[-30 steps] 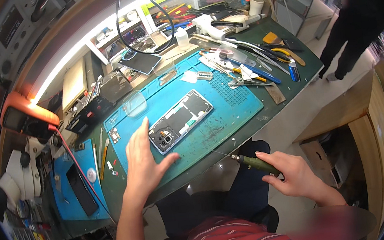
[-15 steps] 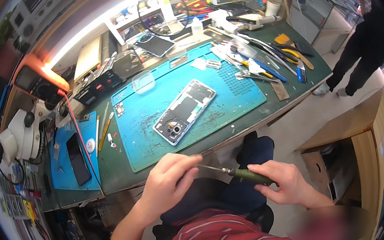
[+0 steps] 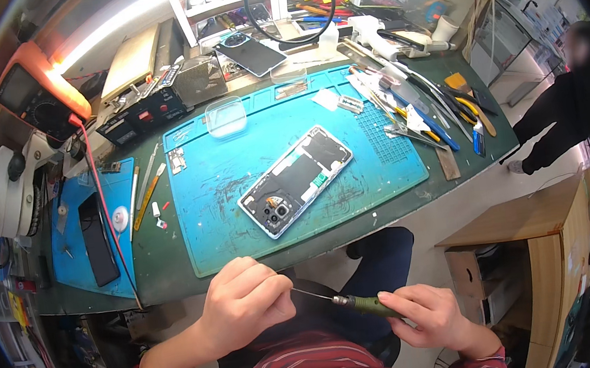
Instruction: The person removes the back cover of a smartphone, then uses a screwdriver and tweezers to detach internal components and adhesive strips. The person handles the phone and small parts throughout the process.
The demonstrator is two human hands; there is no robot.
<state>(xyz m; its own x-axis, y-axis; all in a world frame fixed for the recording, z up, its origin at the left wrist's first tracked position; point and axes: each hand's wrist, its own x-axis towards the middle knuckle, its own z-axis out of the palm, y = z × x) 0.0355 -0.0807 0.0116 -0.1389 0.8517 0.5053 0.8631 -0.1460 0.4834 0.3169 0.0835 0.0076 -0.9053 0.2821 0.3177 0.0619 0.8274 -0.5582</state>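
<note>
My right hand [image 3: 424,314] grips the green handle of a precision screwdriver [image 3: 365,305] below the bench's front edge. My left hand [image 3: 242,301] is closed around the tip end of its thin metal shaft. An opened smartphone [image 3: 297,180] with its back cover off lies slantwise on the blue repair mat [image 3: 241,218], apart from both hands. Its camera cluster and internal parts are exposed.
A second blue mat [image 3: 76,257] at the left holds a dark phone [image 3: 96,241]. Tweezers and pliers [image 3: 431,108] lie at the right of the green bench [image 3: 167,269]. A microscope [image 3: 1,190], an orange multimeter [image 3: 34,93] and a red lead stand left. A person in black [image 3: 568,112] stands far right.
My left hand left the phone on the mat and came down to the screwdriver's tip. The view tilted downward and closer to my lap.
</note>
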